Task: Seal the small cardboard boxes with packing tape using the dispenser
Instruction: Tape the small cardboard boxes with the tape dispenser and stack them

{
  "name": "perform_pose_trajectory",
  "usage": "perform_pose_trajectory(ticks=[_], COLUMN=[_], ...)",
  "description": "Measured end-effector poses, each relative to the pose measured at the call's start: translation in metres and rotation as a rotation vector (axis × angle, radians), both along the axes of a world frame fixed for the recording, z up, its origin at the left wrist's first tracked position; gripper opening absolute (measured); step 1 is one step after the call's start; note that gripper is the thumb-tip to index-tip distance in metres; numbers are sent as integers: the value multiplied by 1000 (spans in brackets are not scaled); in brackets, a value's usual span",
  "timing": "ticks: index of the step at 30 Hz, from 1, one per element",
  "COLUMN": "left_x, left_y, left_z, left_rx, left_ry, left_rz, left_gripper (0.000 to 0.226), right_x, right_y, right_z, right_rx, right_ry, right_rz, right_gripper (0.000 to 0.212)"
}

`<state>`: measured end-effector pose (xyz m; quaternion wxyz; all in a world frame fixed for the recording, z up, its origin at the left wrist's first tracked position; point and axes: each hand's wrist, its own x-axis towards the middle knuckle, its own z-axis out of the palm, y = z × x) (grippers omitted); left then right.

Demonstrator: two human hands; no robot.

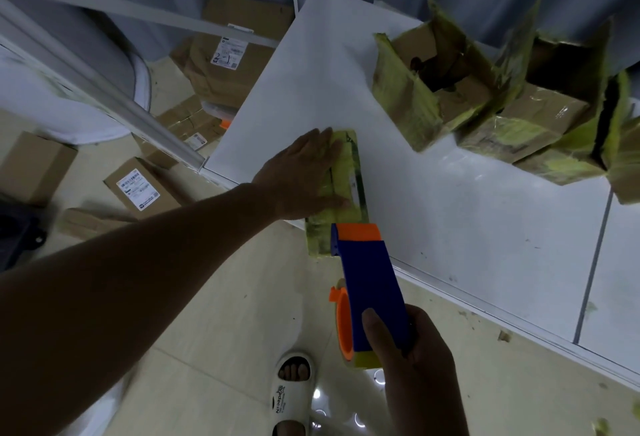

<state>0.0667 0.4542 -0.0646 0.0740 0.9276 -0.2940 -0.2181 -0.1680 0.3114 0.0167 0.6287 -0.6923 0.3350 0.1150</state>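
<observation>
While the left hand (304, 176) presses flat on the small box (341, 190), the right grip (412, 359) holds the dispenser (370, 283) against its near end.

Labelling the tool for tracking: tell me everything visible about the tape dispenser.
The tape dispenser is a hand-held plastic tool with a long blue body, an orange front end and an orange round hub on its side, with a yellowish part at the rear. The right hand grips its rear, thumb laid on the blue top. Its orange nose meets the near end of the small box at the table edge; most of the body hangs out over the floor.
</observation>
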Motion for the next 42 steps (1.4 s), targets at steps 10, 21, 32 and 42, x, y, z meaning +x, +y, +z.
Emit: perform_pose_trajectory(ticks=[10, 21, 32, 42], left_x=[-13, -4, -18, -28], left_y=[-12, -13, -23, -11], left_z=[-5, 6, -1, -3], left_rx=[71, 166, 192, 114], left_ry=[-64, 92, -36, -16], left_rz=[16, -38, -24, -182], left_gripper=[120, 152, 152, 117], right_x=[-17, -21, -26, -28], right_y=[-6, -2, 5, 1], right_z=[-2, 2, -5, -4], right_rx=[-13, 92, 41, 48], right_ry=[31, 61, 145, 165], right_rz=[-49, -77, -80, -71], right_gripper=[20, 27, 32, 29])
